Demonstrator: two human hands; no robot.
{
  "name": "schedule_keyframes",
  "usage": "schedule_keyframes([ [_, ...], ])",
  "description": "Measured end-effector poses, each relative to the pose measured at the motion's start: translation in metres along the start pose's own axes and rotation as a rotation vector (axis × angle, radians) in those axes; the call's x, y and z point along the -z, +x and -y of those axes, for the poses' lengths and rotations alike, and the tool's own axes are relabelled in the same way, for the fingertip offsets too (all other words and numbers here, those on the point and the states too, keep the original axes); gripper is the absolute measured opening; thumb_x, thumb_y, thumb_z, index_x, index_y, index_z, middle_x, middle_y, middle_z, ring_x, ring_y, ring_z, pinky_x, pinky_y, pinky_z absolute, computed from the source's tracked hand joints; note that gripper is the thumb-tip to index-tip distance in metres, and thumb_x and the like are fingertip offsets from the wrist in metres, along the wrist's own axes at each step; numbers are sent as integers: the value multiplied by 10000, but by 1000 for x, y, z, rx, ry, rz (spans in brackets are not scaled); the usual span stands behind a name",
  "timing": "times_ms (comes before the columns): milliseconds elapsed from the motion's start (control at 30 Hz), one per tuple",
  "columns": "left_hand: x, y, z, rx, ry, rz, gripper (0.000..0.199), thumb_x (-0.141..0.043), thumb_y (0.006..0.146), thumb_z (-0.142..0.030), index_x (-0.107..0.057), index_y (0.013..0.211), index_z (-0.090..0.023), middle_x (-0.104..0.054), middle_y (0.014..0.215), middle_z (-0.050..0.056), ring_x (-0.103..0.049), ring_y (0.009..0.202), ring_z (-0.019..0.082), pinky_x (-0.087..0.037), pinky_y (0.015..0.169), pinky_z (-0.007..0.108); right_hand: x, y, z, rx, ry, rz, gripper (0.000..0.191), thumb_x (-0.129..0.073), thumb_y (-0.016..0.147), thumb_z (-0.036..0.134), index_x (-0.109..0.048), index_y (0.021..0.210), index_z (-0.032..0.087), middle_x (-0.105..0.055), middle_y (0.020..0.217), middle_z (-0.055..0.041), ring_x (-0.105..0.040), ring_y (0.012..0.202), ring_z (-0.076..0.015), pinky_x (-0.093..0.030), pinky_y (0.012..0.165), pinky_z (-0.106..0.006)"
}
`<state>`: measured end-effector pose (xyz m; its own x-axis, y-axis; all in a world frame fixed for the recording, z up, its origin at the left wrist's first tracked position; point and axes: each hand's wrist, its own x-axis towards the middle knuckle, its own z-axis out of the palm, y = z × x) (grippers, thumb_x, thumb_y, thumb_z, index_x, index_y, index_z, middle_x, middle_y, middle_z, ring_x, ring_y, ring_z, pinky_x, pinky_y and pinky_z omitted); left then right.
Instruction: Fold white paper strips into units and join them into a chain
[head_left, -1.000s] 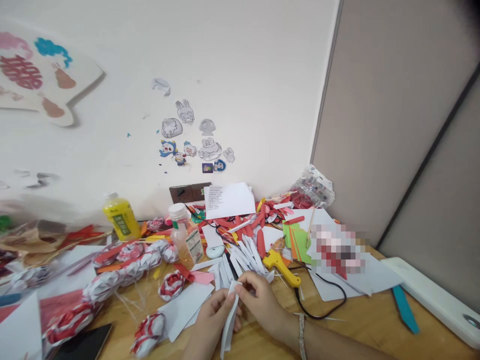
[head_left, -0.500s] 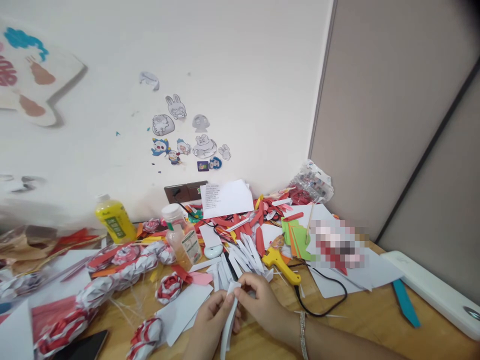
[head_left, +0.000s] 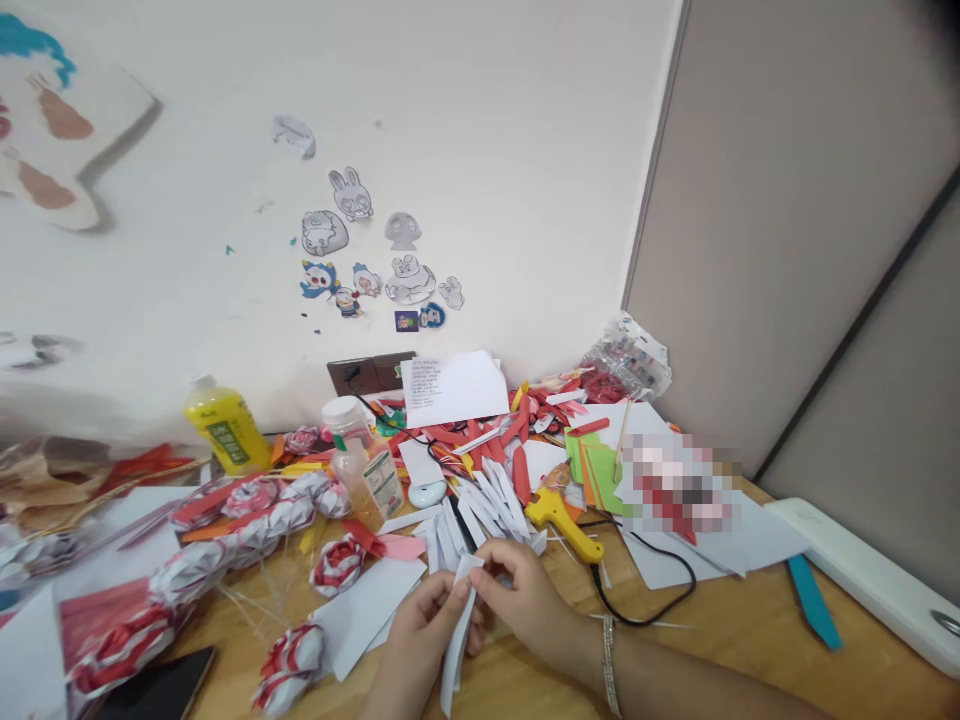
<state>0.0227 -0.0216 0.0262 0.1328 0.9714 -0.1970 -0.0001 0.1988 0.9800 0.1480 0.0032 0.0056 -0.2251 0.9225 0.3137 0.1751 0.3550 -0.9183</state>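
A narrow folded strip of white paper (head_left: 456,640) hangs between my hands at the bottom centre. My left hand (head_left: 426,630) pinches its left side with thumb and fingers. From the right, my right hand (head_left: 517,600) grips the strip near its top end, a beaded bracelet on that wrist. Just beyond my fingers lies a pile of folded white strips (head_left: 491,510), with a dark thin object partly among them. A yellow glue gun (head_left: 566,525) rests to the right of the pile, its black cord curling on the wooden table (head_left: 585,670).
Red-and-white paper rosettes (head_left: 289,665), a dark phone (head_left: 161,690) and white sheets lie left. Behind stand a yellow bottle (head_left: 227,425) and a clear jar (head_left: 364,470). Green paper (head_left: 595,470), a teal strip (head_left: 814,600) and a long white device (head_left: 870,580) are right.
The view has shifted slightly, so wall and table items sit a little higher in the picture. Both hands keep nearly the same hold on the white strip.
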Motion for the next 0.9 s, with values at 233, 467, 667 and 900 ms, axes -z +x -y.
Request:
schedule_keyframes([
  [233, -1, -1, -1, -21, -32, 5, 326, -615, 637, -467, -533, 547, -165, -570, 391, -35, -465, 358, 79, -343, 369, 168, 2, -1, 6, 0, 61, 17, 190, -457, 788, 217, -498, 610, 168, -487, 533, 37, -476, 555, -112, -386, 556, -205],
  [467, 0, 0, 0, -5, -55, 30, 319, -600, 656, -464, -530, 568, -165, -573, 390, -34, -458, 356, 77, -323, 362, 163, 1, -1, 4, -5, 48, 17, 209, -453, 797, 228, -472, 598, 167, -458, 532, 43, -450, 537, -104, -364, 532, -201],
  [667, -2, -1, 0, -28, -24, 33, 307, -578, 687, -442, -529, 563, -165, -564, 407, -36, -456, 363, 79, -317, 361, 169, 1, 0, -1, 5, 0, 11, 200, -454, 791, 228, -475, 601, 167, -449, 553, 38, -450, 558, -111, -363, 547, -209],
  [900, 1, 4, 8, -60, -8, 66, 344, -581, 671, -464, -518, 545, -150, -573, 448, -28, -494, 344, 84, -357, 382, 189, 3, -1, 2, 4, -17, 41, 172, -459, 787, 236, -485, 633, 162, -439, 584, 33, -438, 582, -115, -354, 561, -213],
])
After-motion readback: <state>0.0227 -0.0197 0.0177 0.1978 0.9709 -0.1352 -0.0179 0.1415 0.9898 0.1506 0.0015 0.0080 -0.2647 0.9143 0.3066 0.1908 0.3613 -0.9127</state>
